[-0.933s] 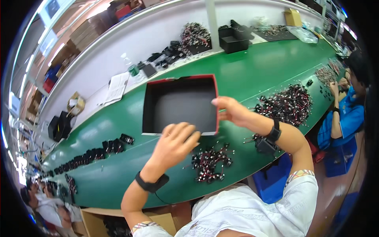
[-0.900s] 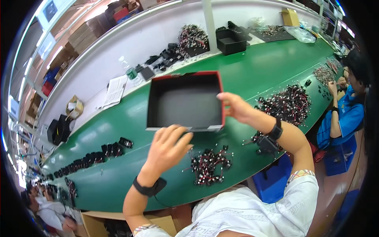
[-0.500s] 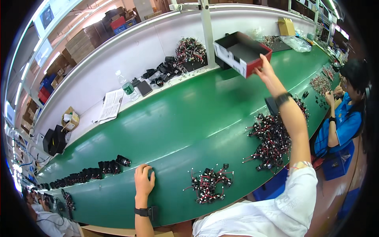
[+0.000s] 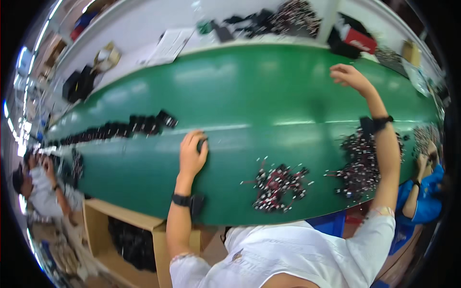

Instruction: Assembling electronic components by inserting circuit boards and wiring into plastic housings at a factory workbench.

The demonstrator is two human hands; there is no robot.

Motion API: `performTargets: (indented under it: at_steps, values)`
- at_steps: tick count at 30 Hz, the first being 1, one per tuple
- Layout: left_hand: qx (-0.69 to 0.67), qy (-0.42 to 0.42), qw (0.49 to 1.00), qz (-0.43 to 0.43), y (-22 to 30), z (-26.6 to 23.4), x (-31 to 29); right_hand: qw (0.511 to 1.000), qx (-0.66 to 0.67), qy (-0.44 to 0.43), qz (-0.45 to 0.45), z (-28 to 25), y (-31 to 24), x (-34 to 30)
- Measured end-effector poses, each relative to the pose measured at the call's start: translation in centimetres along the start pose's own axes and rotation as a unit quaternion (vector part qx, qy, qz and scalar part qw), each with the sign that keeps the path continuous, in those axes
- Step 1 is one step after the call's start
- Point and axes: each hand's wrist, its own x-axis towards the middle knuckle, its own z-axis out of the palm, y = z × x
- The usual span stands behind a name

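My left hand (image 4: 193,152) rests on the green worktop (image 4: 230,182) with its fingers curled. A small black part (image 4: 202,144) shows between the thumb and fingers, mostly hidden. My right hand (image 4: 351,78) hovers over the far half of the worktop, fingers loosely bent and apart, with nothing in them. Beyond it, a red-and-black open box (image 4: 360,42) sits at the back edge by the post. A small pile of black parts with red wires (image 4: 281,187) lies between my arms, and a larger pile (image 4: 357,165) is beside my right forearm.
Black parts (image 4: 110,130) form a long row on the left. An open carton (image 4: 122,211) with black items stands below the front edge. Papers (image 4: 172,45), a bottle (image 4: 204,26) and more wired parts (image 4: 295,19) line the back ledge. Co-workers (image 4: 425,192) sit at both ends.
My right hand has let go of the box, which now sits at the back edge, and has drawn back from it. The view has shifted; my left hand still rests on the worktop.
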Motion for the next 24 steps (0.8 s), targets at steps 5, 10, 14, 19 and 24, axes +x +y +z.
performTargets:
  at_steps: [5, 10, 14, 19, 24]
  values:
    - [-0.045, -0.011, 0.999, -0.018, -0.1, -1.5, -0.6, 0.943, -0.189, -0.162, -0.219, 10.5, -8.4, -11.6]
    - [0.084, -0.007, 0.99, -0.109, 6.1, -9.1, -4.7, 0.939, -0.157, -0.162, -0.26, 15.5, -8.6, -15.7]
    - [0.161, 0.129, 0.921, -0.332, 7.3, -19.1, -13.6, 0.948, -0.16, -0.098, -0.257, 17.8, -9.4, -15.8]
    - [0.155, -0.099, 0.801, -0.57, -2.5, -27.9, -28.7, 0.898, -0.302, -0.209, -0.241, 19.5, -10.7, -14.5]
    - [0.19, -0.213, 0.785, -0.55, -8.6, -26.2, -38.0, 0.949, -0.218, -0.091, -0.207, 18.1, -9.5, -13.7]
